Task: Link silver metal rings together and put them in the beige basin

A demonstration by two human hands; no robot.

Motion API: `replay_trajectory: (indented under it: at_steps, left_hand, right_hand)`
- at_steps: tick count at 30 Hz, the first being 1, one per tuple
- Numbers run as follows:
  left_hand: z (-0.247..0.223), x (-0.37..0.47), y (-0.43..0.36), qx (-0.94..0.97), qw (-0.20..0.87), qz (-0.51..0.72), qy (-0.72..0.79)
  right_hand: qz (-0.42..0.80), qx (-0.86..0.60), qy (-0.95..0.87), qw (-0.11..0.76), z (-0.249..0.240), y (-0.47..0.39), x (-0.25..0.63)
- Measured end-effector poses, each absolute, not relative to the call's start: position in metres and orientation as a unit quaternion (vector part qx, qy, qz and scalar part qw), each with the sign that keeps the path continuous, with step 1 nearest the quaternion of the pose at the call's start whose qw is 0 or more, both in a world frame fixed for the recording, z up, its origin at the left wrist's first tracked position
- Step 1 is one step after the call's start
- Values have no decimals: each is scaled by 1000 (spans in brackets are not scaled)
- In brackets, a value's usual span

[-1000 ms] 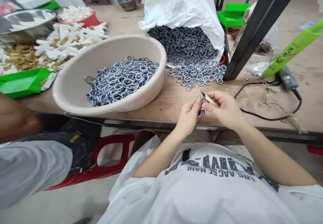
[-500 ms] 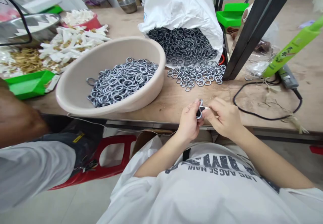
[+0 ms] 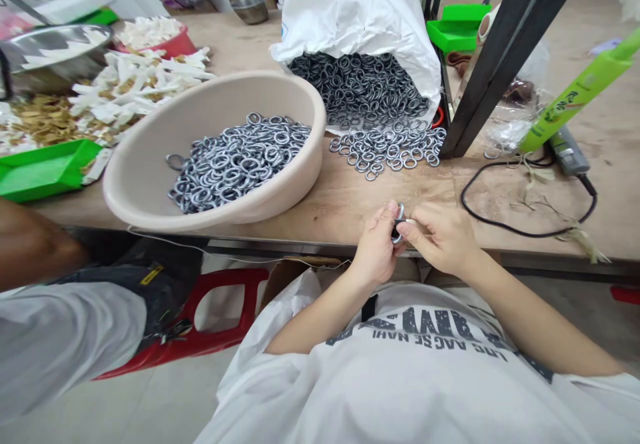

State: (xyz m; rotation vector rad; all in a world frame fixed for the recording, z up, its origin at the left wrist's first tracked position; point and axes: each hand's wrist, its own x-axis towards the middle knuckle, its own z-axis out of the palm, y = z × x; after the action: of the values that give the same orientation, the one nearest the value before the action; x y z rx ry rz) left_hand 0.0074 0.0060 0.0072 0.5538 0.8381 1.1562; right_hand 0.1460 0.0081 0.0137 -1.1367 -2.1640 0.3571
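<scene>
Over the table's front edge, my left hand (image 3: 376, 243) is closed on a grey metal ring (image 3: 401, 212), pinched between thumb and fingers. Touching it from the right, my right hand (image 3: 443, 236) is closed, its thumb and fingers against a small dark piece (image 3: 399, 223) at the ring. How that piece is fastened is too small to tell. Left of my hands stands a beige basin (image 3: 143, 197) with many grey rings (image 3: 235, 164) in it. Beyond my hands, loose rings (image 3: 390, 151) spill from a white sack (image 3: 350, 14).
A dark metal post (image 3: 493, 77) rises right of the sack. Farther right are a green packet (image 3: 575, 94) and a black cable (image 3: 517, 232). At the left, a co-worker's arm (image 3: 40, 247) is beside a green tray (image 3: 45, 171) and white pieces (image 3: 135, 91).
The ring and dark piece have turned between my fingers, and more of the ring shows above them. The co-worker's arm has shifted left. The whole view has moved slightly.
</scene>
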Motion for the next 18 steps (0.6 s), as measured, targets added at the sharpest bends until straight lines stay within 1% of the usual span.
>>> replay_trajectory:
  at_steps: [2, 5, 7, 8, 12, 14, 16, 18]
  left_hand:
    - [4, 7, 3, 278, 727, 509, 369]
    - [0, 3, -2, 316, 749, 475, 338]
    - [0, -4, -2, 305, 753, 479, 332]
    - [-1, -9, 0, 290, 749, 491, 337]
    - [-1, -33, 11, 254, 718, 532, 370]
    - [-1, -44, 14, 250, 706, 544, 378]
    - [-2, -54, 16, 233, 704, 553, 380]
    - [-3, -60, 19, 196, 709, 558, 383]
  right_hand:
    - [155, -467, -800, 343, 10, 15, 151]
    - [165, -554, -714, 395, 3, 38, 160]
    - [159, -572, -701, 396, 2, 59, 162]
    - [152, -569, -717, 374, 2, 70, 159]
    - [79, -539, -807, 229, 4, 110, 130]
    - [46, -529, -830, 173, 3, 125, 113]
    - [31, -519, -844, 133, 0, 135, 101]
    - [21, -515, -849, 113, -4, 143, 96]
